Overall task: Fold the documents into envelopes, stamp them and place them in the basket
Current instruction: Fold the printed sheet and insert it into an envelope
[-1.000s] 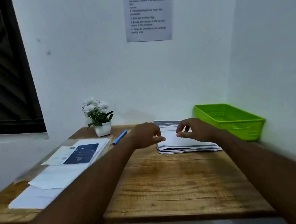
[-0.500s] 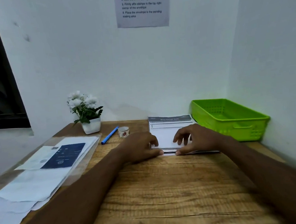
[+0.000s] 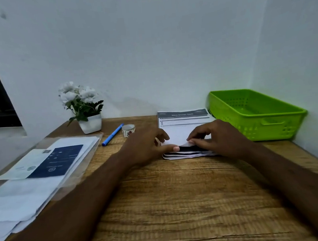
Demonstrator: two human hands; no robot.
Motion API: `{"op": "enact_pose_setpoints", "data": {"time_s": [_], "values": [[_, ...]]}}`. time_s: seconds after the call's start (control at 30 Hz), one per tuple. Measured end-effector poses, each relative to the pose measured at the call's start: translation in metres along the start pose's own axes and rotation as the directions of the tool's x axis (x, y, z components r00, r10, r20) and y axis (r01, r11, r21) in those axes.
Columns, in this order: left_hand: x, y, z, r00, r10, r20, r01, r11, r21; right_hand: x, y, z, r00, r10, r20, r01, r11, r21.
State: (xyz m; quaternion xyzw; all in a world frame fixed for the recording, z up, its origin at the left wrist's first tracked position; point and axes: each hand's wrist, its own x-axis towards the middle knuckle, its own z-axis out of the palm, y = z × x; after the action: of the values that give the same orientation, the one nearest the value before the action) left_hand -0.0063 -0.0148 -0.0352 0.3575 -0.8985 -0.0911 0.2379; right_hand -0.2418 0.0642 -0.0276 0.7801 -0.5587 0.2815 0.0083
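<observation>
**Head view.** The stack (image 3: 183, 118) of documents lay flat on the table (image 3: 182, 205), under and between both hands, touching the back wall. The left hand (image 3: 147, 146) held the near-left corner of the top sheet (image 3: 177, 136). Its thumb lay along the near edge below and its curled fingers rested on top. The right hand (image 3: 220, 139) pinched the near edge of the same sheet between thumb and fingertips, and the edge there was raised off the stack. Dark printed bands showed on the pages beneath.

The basket (image 3: 257, 99) stood just beyond the right hand, beside the stack, with nothing seen in it. A small roll (image 3: 128, 130), probably stamps, and a pen (image 3: 113, 134) lay just past the left hand. Papers (image 3: 42, 170) in a clear sleeve lay well out to the left of the left forearm.

**Handling.** The sheet was judged light, thin and limp. It would sag if held at one point, crease wherever pinched hard, and slide easily over the sheet below.

**Grip.** Take hold at the two near corners, one per hand, with light pressure. Check that only one sheet has separated. Carry the near edge away from the body, align it with the side edges, then press the fold flat with straight fingers.
</observation>
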Motion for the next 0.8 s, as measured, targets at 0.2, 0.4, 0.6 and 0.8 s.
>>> {"op": "enact_pose_setpoints", "data": {"time_s": [0.2, 0.4, 0.6, 0.8], "values": [[-0.001, 0.002, 0.001, 0.995, 0.064, -0.080, -0.061, 0.997, 0.044, -0.001, -0.003, 0.000, 1.000, -0.009, -0.026, 0.008, 1.000, -0.014], [-0.002, 0.003, 0.002, 0.992, 0.080, -0.101, -0.078, 0.996, 0.033, -0.004, -0.003, -0.004, 0.996, -0.009, 0.091, 0.012, 0.999, -0.033], [-0.003, -0.006, -0.001, 0.964, 0.071, -0.254, -0.083, 0.996, -0.037, -0.011, 0.008, -0.025, 0.996, 0.060, 0.071, -0.061, 0.998, 0.016], [-0.013, -0.008, -0.014, 0.947, 0.017, -0.322, -0.038, 0.998, -0.058, -0.020, 0.006, -0.048, 0.984, 0.166, -0.061, -0.164, 0.986, 0.034]]}}
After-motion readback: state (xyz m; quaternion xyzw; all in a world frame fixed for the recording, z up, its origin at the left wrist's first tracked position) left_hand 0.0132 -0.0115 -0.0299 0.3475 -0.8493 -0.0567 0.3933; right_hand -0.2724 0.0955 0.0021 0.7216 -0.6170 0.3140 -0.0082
